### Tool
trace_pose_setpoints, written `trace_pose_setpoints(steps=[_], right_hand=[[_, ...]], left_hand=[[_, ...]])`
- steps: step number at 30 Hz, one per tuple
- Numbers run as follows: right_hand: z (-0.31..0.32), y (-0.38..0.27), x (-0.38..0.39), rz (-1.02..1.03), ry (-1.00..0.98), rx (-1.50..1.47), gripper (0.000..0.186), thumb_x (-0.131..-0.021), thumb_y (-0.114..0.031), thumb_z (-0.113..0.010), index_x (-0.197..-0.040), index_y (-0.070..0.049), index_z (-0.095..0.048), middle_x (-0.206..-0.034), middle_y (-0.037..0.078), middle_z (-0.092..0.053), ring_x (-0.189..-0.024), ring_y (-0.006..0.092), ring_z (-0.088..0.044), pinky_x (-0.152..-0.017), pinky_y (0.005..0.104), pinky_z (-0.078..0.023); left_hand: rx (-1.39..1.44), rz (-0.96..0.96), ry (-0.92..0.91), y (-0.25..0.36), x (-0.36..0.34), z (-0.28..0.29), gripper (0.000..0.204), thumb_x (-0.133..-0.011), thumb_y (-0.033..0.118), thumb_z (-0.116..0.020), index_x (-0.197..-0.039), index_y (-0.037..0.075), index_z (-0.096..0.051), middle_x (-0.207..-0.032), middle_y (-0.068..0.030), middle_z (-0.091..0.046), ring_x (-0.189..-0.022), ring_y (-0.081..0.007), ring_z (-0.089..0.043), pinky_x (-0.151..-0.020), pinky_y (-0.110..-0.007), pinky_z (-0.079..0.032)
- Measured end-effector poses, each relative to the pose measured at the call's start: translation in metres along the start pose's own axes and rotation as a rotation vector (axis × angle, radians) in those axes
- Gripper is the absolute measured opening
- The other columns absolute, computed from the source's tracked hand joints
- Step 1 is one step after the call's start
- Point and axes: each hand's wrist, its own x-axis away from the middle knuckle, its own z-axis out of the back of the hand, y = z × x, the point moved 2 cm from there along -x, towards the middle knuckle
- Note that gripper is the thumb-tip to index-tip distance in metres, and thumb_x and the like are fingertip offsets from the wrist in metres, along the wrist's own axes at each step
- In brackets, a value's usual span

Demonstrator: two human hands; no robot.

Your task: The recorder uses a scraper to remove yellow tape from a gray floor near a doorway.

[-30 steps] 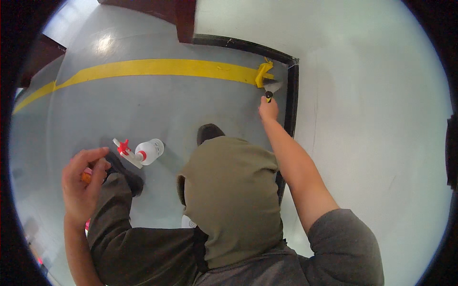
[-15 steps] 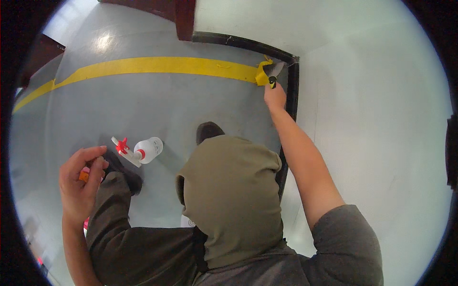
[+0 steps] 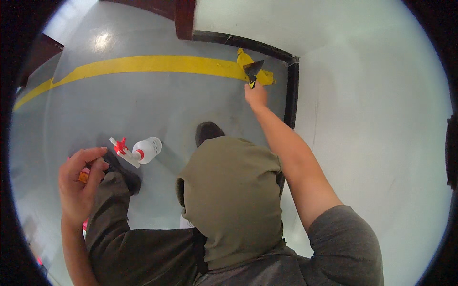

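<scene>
My right hand [image 3: 257, 97] is closed round the black-and-yellow handle of a scraper [image 3: 254, 68]. The scraper's wide dark blade lies over the crumpled, lifted end of a yellow tape strip [image 3: 162, 64] on the grey floor. The loose tape is folded, with one flap standing up to the left of the blade and another sticking out to its right. At the lower left my left hand [image 3: 78, 186] hangs above my knee, fingers bent and thumb apart, with nothing seen in its grip. An orange-and-pink thing [image 3: 84, 177], partly hidden, shows between thumb and fingers.
A white spray bottle with a red-and-white trigger [image 3: 149, 149] is on the floor near my left shoe [image 3: 128, 178]. Black skirting [image 3: 291, 95] runs along the pale wall [image 3: 372, 119] at the right and meets a corner. Dark red frames [image 3: 185, 19] stand at the back.
My right hand and the scraper have moved left, away from the skirting. The tape end has been pushed back and crumpled more. My left hand has hardly moved.
</scene>
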Motion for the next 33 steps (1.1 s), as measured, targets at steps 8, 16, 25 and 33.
trace_pose_setpoints(steps=[8, 16, 25, 33], right_hand=[[0.01, 0.014, 0.028, 0.028, -0.058, 0.067, 0.048, -0.084, -0.034, -0.054, -0.12, -0.002, -0.051, -0.099, 0.02, -0.063, -0.092, 0.0364, -0.06, -0.079, 0.0446, -0.047], [0.024, 0.073, 0.082, -0.286, -0.176, -0.749, 0.032, -0.088, -0.035, -0.056, -0.105, -0.008, -0.056, -0.067, 0.003, -0.056, -0.046, 0.0101, -0.048, -0.043, 0.0253, -0.037], [0.046, 0.123, 0.148, -0.679, -0.196, -0.708, 0.028, -0.088, -0.038, -0.056, -0.098, -0.012, -0.059, -0.061, 0.002, -0.051, -0.043, 0.0091, -0.041, -0.038, 0.0245, -0.028], [0.044, 0.104, 0.045, -0.644, -0.259, -0.722, 0.029, -0.087, -0.038, -0.056, -0.078, -0.011, -0.05, -0.06, 0.001, -0.048, -0.04, 0.0105, -0.033, -0.036, 0.0259, -0.023]], left_hand=[[-0.005, 0.015, 0.043, 0.004, 0.001, 0.001, 0.016, -0.085, -0.003, -0.053, -0.098, -0.001, -0.061, -0.08, -0.005, -0.059, -0.07, -0.0107, -0.06, -0.057, -0.022, -0.045], [-0.04, -0.043, 0.052, 0.011, -0.001, -0.004, 0.016, -0.084, -0.004, -0.053, -0.097, -0.002, -0.061, -0.079, -0.0057, -0.059, -0.069, -0.0114, -0.059, -0.058, -0.023, -0.046], [-0.006, -0.022, 0.057, 0.0, 0.005, -0.004, 0.018, -0.082, -0.005, -0.053, -0.098, -0.002, -0.061, -0.076, -0.0054, -0.058, -0.065, -0.0106, -0.056, -0.059, -0.023, -0.045], [-0.122, -0.081, -0.012, 0.007, 0.0, -0.01, 0.017, -0.082, -0.005, -0.054, -0.098, -0.002, -0.061, -0.08, -0.006, -0.061, -0.067, -0.0111, -0.058, -0.06, -0.023, -0.045]])
